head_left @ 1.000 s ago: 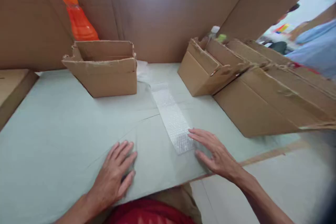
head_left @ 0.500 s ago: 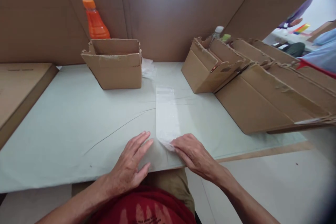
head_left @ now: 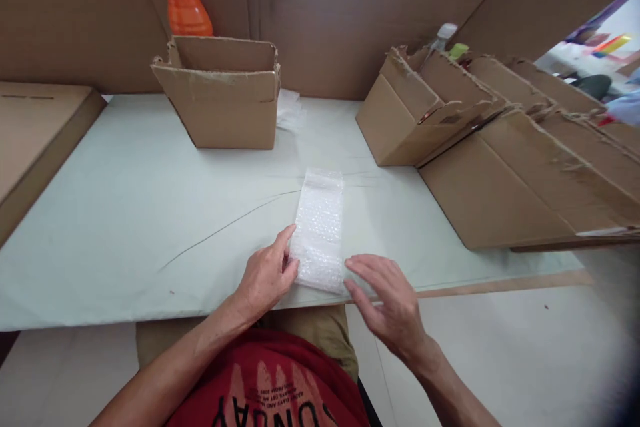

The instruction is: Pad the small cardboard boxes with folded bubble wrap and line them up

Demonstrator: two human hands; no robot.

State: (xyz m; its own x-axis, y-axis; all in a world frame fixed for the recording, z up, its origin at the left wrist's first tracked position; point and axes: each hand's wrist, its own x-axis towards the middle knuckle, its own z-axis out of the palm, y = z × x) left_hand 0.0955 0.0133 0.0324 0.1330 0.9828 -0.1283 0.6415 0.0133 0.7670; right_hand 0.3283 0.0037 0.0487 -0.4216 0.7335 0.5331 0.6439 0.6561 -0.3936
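Observation:
A flat strip of clear bubble wrap (head_left: 320, 230), perhaps a bubble pouch, lies lengthwise on the pale green cloth in front of me. My left hand (head_left: 267, 273) is at its left edge, with the index finger and thumb apart and their tips touching that edge. The other fingers of that hand are partly hidden beneath. Just off the lower right corner, my right hand (head_left: 387, 297) hovers with thumb and fingers apart and nothing between them.
An open cardboard box (head_left: 233, 110) stands at the back left, before an orange bottle (head_left: 187, 7). White plastic wrapping (head_left: 289, 110) lies beside it. More open cardboard boxes (head_left: 505, 173) line the right side. A flat carton (head_left: 40, 140) is at the far left of the cloth-covered table (head_left: 125, 213).
My right hand has let go of the wrap's near end and moved slightly right. My left hand has moved up to the left edge. The wrap now shows its bubbled surface.

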